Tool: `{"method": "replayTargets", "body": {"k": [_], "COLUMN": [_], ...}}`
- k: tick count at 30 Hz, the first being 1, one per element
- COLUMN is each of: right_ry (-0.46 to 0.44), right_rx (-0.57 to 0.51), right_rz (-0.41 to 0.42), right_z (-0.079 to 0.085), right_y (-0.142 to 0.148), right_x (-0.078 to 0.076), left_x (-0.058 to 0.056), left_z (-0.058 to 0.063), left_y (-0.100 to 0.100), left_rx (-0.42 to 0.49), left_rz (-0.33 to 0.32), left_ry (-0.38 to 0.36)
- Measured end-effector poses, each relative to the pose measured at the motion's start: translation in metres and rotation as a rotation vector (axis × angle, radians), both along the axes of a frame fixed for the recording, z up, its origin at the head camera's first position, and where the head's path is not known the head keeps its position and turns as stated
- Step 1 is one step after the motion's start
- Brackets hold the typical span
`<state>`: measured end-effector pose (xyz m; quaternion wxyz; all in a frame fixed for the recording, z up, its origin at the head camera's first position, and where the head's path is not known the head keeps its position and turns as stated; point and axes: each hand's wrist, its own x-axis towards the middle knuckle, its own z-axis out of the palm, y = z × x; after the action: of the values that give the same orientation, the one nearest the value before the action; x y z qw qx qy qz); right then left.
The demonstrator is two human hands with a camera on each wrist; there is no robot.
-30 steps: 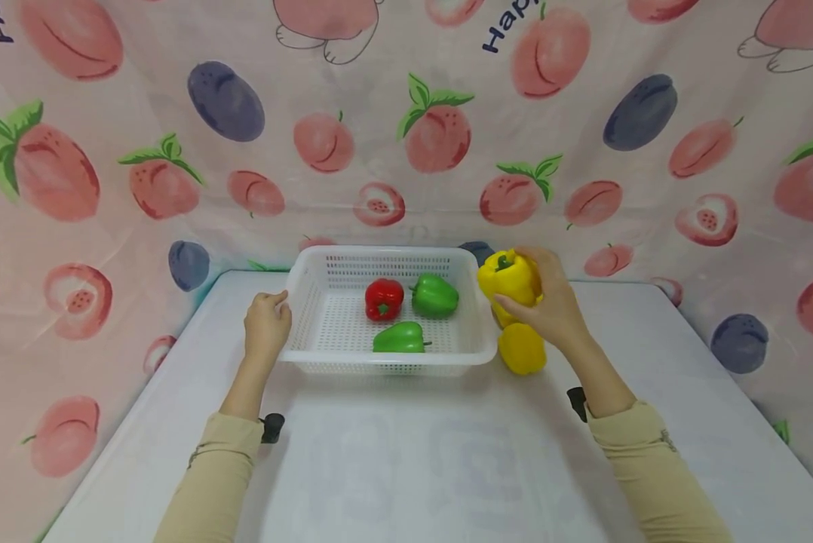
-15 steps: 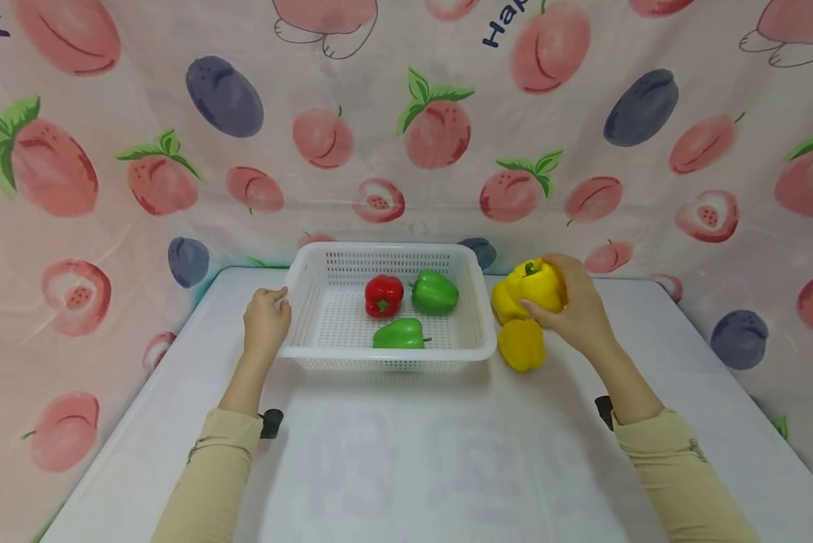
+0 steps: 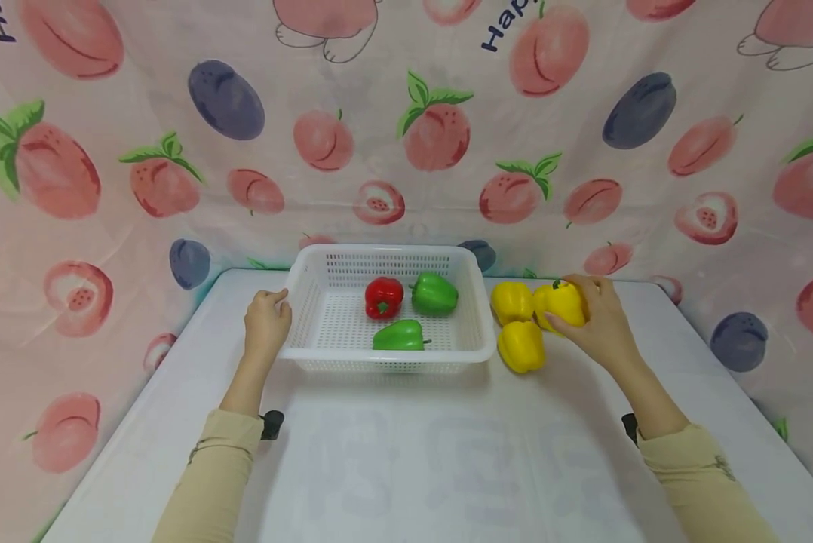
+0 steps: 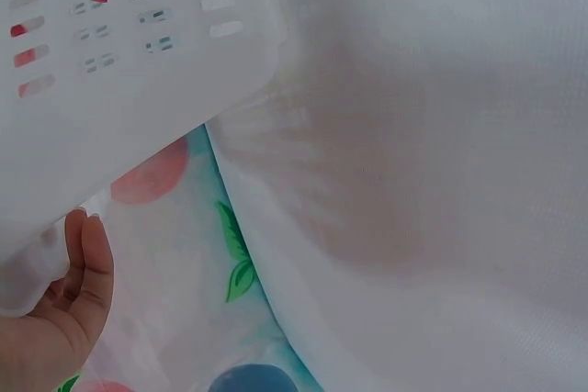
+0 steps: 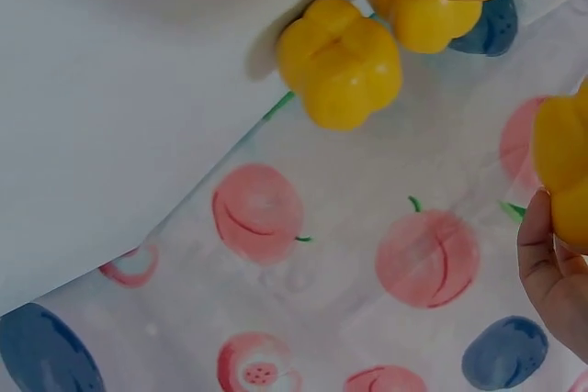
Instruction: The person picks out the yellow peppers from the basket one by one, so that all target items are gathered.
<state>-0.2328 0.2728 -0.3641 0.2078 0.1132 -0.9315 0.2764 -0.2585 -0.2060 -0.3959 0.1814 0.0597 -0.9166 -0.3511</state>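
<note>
My right hand (image 3: pixel 602 320) grips a yellow bell pepper (image 3: pixel 559 305), stem upward, with the thumb in front and fingers behind. Whether this pepper touches the table cannot be told. Just left of it lie two more yellow bell peppers, one at the back (image 3: pixel 513 303) and one nearer (image 3: pixel 522 347). In the right wrist view, the hand (image 5: pixel 556 286) holds its pepper (image 5: pixel 562 167) at the right edge. My left hand (image 3: pixel 267 323) holds the left rim of the white plastic basket (image 3: pixel 386 357); the left wrist view shows its curled fingers (image 4: pixel 90 268) at the rim.
Inside the basket are a red bell pepper (image 3: pixel 384 299) and two green bell peppers, one at the back right (image 3: pixel 435 294) and one at the front (image 3: pixel 400 336). A white-covered table (image 3: pixel 406 452) extends toward me. Behind it hangs a fruit-printed cloth (image 3: pixel 379 113).
My right hand has carried its yellow pepper right and lower, from beside the basket's right rim to the right of the other two. The left hand and basket have stayed put.
</note>
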Motion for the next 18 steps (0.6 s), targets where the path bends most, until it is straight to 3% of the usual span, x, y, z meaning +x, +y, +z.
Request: {"method": "replayTargets", "body": {"k": [12, 18], "right_ry": [-0.034, -0.081], "right_rx": [0.020, 0.031], "right_rz": [-0.023, -0.072], "right_z": [-0.015, -0.022], "right_y": [0.017, 0.022], "right_x": [0.005, 0.004], "left_x": [0.001, 0.000], "left_z": [0.001, -0.001], "left_y": [0.000, 0.000], "left_rx": [0.002, 0.004], "left_rz": [0.000, 0.007], "left_ry": [-0.006, -0.014]}}
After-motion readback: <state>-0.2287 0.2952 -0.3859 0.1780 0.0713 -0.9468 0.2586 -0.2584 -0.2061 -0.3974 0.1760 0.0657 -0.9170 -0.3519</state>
